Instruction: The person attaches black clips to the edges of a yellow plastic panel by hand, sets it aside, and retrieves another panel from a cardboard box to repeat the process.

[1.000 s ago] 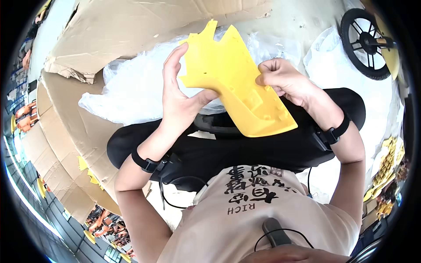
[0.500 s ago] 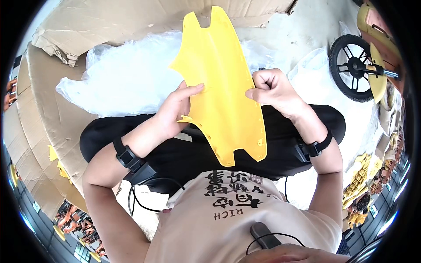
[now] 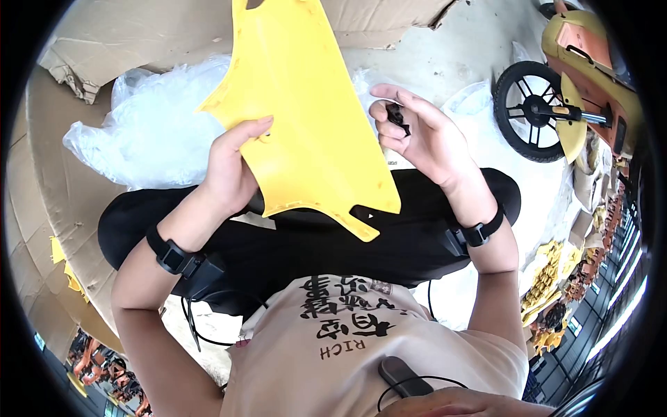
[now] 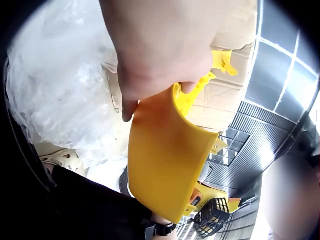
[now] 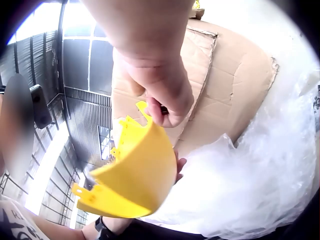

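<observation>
A curved yellow plastic panel, notched at its ends, is held up over the person's lap with its smooth face towards the head camera. At its left edge the left hand grips it, thumb lying on the smooth face and fingers hidden behind. To the right of the panel and apart from it in the head view, the right hand is turned palm up. Small black pieces sit in its curled fingers; their exact kind cannot be told. In the right wrist view, a bit of black shows between those fingers.
Crumpled clear plastic sheeting lies beyond the knees, with cardboard behind and to the left. At right is a yellow and orange wheeled vehicle with a black spoked wheel. Yellow parts are heaped at lower right.
The panel has turned from its hollow side to its smooth side and shifted left. The right hand has let go of the panel's right edge and turned up, showing the black pieces.
</observation>
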